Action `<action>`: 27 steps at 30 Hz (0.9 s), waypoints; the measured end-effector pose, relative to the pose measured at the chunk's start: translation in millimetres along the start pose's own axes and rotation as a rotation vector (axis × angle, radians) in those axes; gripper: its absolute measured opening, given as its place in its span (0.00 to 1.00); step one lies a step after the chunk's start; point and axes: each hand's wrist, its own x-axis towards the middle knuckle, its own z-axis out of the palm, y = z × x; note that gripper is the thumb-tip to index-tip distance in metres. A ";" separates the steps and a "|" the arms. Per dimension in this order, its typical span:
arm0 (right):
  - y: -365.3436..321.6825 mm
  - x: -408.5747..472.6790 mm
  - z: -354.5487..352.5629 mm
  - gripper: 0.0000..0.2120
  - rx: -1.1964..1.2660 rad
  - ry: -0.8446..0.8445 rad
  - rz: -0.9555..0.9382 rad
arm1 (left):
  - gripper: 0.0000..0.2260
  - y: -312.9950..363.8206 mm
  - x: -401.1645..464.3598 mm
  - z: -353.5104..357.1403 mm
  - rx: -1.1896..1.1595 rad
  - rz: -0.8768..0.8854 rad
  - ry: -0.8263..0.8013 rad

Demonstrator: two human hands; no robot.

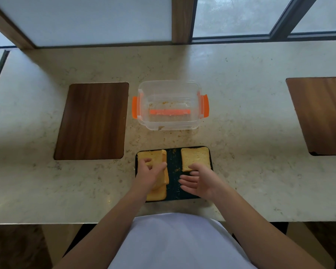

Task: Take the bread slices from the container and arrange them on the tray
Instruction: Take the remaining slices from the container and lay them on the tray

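A black tray [174,162] lies near the counter's front edge. One bread slice [195,157] lies flat on its far right part. On the left side sit several slices: one flat at the far left [153,155], one at the near left [157,195]. My left hand [149,173] grips a tilted slice [164,175] over them. My right hand [199,181] hovers with spread fingers over the tray's right side, touching the near edge of the right slice. The clear container [169,105] with orange clips stands behind the tray, holding only crumbs.
A dark wooden board [93,121] is set in the marble counter at left, another [322,113] at right. Crumbs lie around the container and on the tray. Windows run along the back; the counter's front edge is at my body.
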 end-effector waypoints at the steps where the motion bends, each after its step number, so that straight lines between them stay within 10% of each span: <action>1: -1.1 -1.6 1.6 0.20 -0.029 -0.025 -0.006 | 0.28 2.8 -1.7 1.8 0.033 0.040 -0.011; 15: -23.8 -25.5 13.9 0.09 -0.417 -0.073 -0.450 | 0.36 39.9 -42.8 19.5 0.369 0.688 -0.193; 22: -16.1 -13.1 -16.6 0.12 0.005 -0.134 -0.346 | 0.17 35.6 -25.3 13.0 -0.141 0.047 -0.235; 27: 0.5 -4.1 -39.8 0.11 -0.067 -0.016 -0.371 | 0.14 25.5 -21.5 19.3 -0.185 0.015 -0.295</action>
